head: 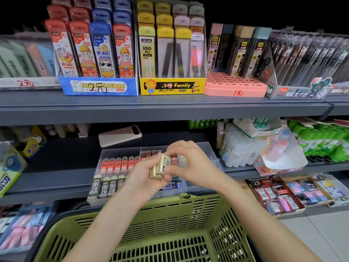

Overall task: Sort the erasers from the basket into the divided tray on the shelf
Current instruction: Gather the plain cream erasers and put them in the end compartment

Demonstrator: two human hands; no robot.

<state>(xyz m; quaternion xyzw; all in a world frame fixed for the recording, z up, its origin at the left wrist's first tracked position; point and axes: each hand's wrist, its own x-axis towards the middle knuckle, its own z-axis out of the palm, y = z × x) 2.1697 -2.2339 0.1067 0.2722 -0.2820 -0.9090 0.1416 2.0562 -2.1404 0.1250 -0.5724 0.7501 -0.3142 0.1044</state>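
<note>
- The left hand (143, 178) is raised palm-up over the far edge of the basket (170, 214). Its forearm comes up from the lower left, and its fingers curl around a small stack of cream erasers (160, 167).
- The stack stands nearly upright in that grip, tilted slightly to the right, with a printed sleeve facing the camera.
- The right hand (192, 163) meets it from the right with the wrist bent. Its fingers arch over the top of the stack and its thumb rests against the stack's side, pinching it.
- The two hands are close together, touching around the erasers.
- Just behind and below the hands sits the clear divided tray (211, 148) on the shelf (56, 167).
- Left of the left hand, the tray holds a row of red erasers (120, 163), with brown erasers (105, 186) marked 2B in the nearer section.
- Beyond the hands, a pale phone (120, 136) lies flat on the shelf behind the tray.
</note>
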